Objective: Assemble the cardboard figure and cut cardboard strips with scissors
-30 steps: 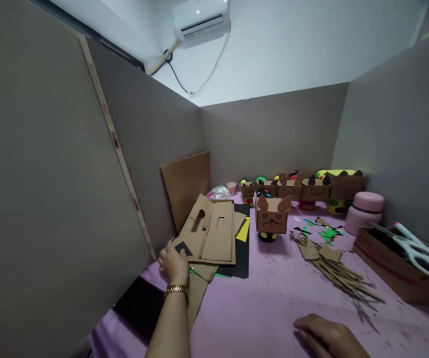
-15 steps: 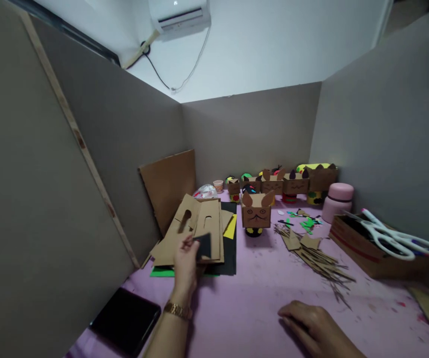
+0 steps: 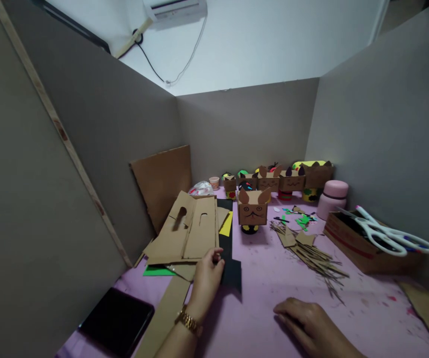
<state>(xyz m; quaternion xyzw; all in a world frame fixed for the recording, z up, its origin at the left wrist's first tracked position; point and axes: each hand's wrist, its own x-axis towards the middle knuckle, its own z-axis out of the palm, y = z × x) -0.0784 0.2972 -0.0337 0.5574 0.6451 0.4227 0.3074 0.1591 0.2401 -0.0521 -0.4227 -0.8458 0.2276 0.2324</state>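
Head camera: one left hand (image 3: 210, 271) is pinching one black paper piece (image 3: 232, 275), fingers nearly closed, over the bench (image 3: 254, 313) near the cardboard (image 3: 201, 233). One right hand (image 3: 307, 320) is resting half open, nothing showing in it. One cat-faced box figure (image 3: 252, 211) is standing beyond; five box-headed figures (image 3: 268, 182) are standing behind it, beside one pink flask (image 3: 332, 200).

From afar, I am moving the left hand (image 3: 209, 273) rightward across the cardboard pile (image 3: 199, 231) and bringing the black paper (image 3: 233, 279) off it, out past its near right corner, while turning the camera right.
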